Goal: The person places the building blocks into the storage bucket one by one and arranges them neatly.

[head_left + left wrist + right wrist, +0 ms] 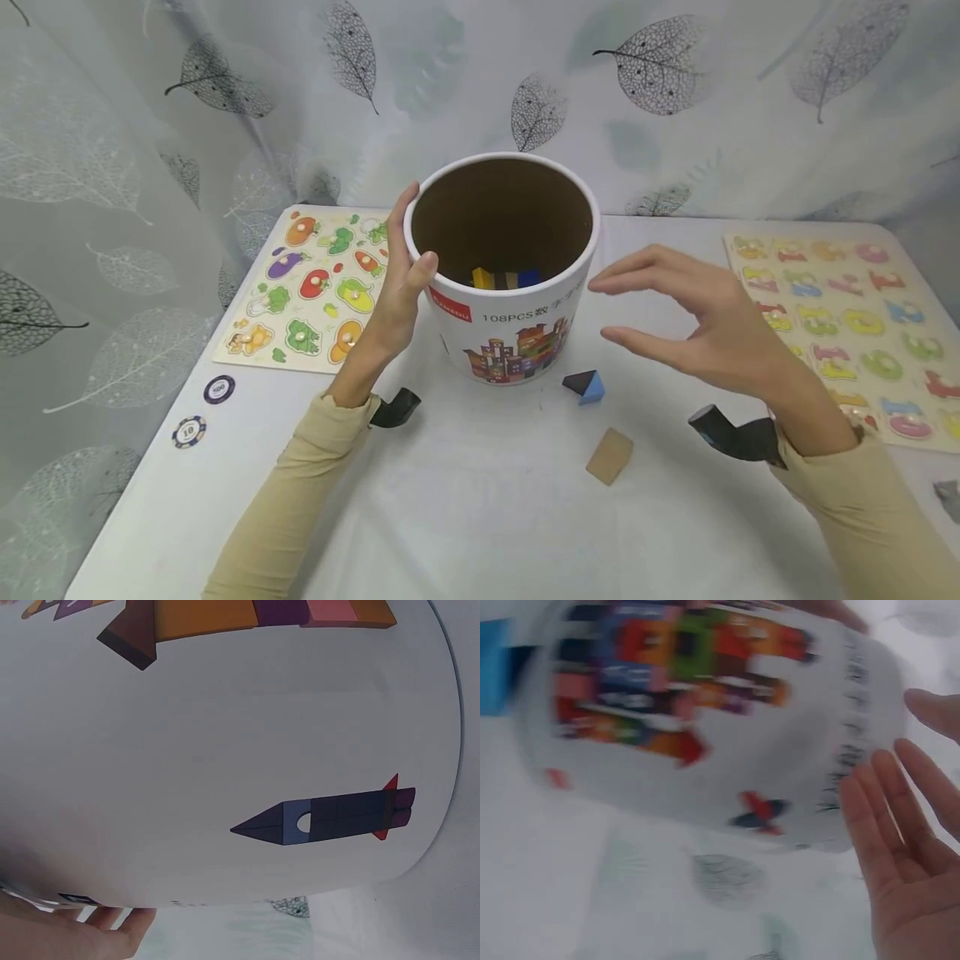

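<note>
A white cardboard bucket (501, 333) with a printed block castle stands on the table, its round mouth facing up toward me. Low inside it show a yellow block (482, 278) and a blue block (528, 277). My left hand (399, 287) holds the bucket by its left side at the rim, thumb toward the front and fingers round the back. At the bucket's right side is my right hand (693, 317), thumb spread from the fingers, nothing between them. The right fingertips are close to the bucket wall (795, 772). Below them lies a black-and-blue block (585, 387).
A tan wooden block (610, 456) lies nearer to me. On the left are a vegetable puzzle board (247, 354) and two poker chips, one dark (219, 389) and one cream-and-blue (189, 432). A number puzzle board (858, 333) lies on the right. A leaf-print curtain (465, 75) hangs behind.
</note>
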`<action>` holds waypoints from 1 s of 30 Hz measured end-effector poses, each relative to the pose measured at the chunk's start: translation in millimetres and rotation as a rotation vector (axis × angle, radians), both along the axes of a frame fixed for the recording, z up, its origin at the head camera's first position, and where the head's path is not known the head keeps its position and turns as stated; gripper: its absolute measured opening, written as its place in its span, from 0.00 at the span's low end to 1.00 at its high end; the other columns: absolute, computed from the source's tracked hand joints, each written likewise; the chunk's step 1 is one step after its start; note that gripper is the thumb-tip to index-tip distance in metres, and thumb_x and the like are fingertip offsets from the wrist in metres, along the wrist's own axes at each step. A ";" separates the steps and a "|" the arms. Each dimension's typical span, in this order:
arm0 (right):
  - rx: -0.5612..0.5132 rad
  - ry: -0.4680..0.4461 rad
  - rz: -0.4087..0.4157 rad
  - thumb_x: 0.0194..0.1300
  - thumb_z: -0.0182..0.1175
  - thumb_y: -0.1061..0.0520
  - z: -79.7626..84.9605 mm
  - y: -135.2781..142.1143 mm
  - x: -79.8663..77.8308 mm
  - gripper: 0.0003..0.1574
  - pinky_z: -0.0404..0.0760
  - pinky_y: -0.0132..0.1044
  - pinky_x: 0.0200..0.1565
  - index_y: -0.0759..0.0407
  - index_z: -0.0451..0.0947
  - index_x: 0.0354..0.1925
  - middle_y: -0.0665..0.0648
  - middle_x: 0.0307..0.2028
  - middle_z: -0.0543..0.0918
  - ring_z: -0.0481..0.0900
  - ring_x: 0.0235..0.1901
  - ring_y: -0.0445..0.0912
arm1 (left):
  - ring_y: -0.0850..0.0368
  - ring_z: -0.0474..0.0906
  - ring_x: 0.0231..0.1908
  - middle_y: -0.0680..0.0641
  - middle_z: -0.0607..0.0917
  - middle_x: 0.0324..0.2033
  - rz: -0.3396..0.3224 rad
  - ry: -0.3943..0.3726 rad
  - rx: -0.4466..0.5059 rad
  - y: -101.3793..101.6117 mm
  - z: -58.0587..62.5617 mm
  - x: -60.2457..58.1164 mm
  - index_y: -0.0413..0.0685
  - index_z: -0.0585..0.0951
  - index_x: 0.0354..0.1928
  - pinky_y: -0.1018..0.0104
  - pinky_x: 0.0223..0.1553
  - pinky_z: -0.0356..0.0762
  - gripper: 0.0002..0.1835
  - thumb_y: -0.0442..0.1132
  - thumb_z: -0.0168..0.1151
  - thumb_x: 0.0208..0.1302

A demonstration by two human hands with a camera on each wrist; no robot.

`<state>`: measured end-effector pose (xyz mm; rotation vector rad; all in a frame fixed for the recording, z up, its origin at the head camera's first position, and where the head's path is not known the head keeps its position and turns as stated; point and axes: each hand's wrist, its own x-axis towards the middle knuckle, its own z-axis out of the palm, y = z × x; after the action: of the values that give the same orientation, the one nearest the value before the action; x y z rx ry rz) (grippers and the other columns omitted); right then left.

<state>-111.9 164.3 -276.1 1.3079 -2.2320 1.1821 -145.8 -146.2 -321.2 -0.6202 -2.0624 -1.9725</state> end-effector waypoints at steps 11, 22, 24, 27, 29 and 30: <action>0.346 -0.252 -0.105 0.50 0.76 0.57 -81.7 0.4 7.2 0.23 0.80 0.35 0.51 0.53 0.83 0.47 0.47 0.45 0.82 0.80 0.47 0.42 | 0.48 0.56 0.69 0.48 0.58 0.70 -0.001 -0.006 0.004 -0.9 1.4 0.2 0.59 0.44 0.76 0.36 0.67 0.59 0.60 0.78 0.56 0.48; 0.481 -0.347 -0.194 0.53 0.71 0.63 -98.1 1.5 7.2 0.18 0.82 0.46 0.51 0.57 0.84 0.44 0.50 0.44 0.82 0.81 0.47 0.46 | 0.45 0.54 0.70 0.45 0.57 0.71 0.002 -0.009 -0.002 0.7 1.8 1.6 0.57 0.44 0.76 0.34 0.67 0.57 0.61 0.79 0.56 0.48; 0.486 -0.365 -0.212 0.53 0.71 0.63 -98.9 6.2 5.8 0.18 0.82 0.45 0.50 0.58 0.83 0.45 0.50 0.44 0.82 0.81 0.46 0.46 | 0.45 0.54 0.70 0.45 0.57 0.71 0.003 -0.009 0.002 1.0 1.9 1.4 0.57 0.44 0.76 0.34 0.67 0.57 0.61 0.79 0.56 0.48; 0.480 -0.368 -0.234 0.52 0.72 0.63 -99.9 14.2 3.5 0.18 0.82 0.43 0.49 0.57 0.84 0.44 0.49 0.42 0.83 0.81 0.44 0.44 | 0.44 0.54 0.70 0.44 0.57 0.71 0.002 -0.004 0.009 1.0 1.8 1.0 0.56 0.44 0.76 0.33 0.67 0.57 0.61 0.79 0.56 0.48; 0.470 -0.361 -0.244 0.52 0.72 0.63 -99.6 19.8 2.6 0.17 0.83 0.43 0.47 0.57 0.84 0.43 0.49 0.41 0.84 0.81 0.42 0.43 | 0.44 0.54 0.70 0.44 0.57 0.71 -0.003 0.004 0.013 0.6 1.6 0.2 0.56 0.44 0.76 0.33 0.67 0.56 0.60 0.78 0.56 0.49; 0.467 -0.356 -0.249 0.52 0.72 0.63 -99.4 22.7 2.4 0.17 0.83 0.43 0.47 0.57 0.84 0.43 0.48 0.40 0.84 0.81 0.42 0.43 | 0.44 0.54 0.70 0.44 0.57 0.71 -0.005 0.007 0.012 0.3 1.5 -0.2 0.56 0.44 0.76 0.33 0.67 0.56 0.60 0.78 0.56 0.49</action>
<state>-109.5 187.0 -375.5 0.9690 -2.9618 0.8879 -146.1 -145.9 -319.7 -0.6290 -2.0452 -1.9816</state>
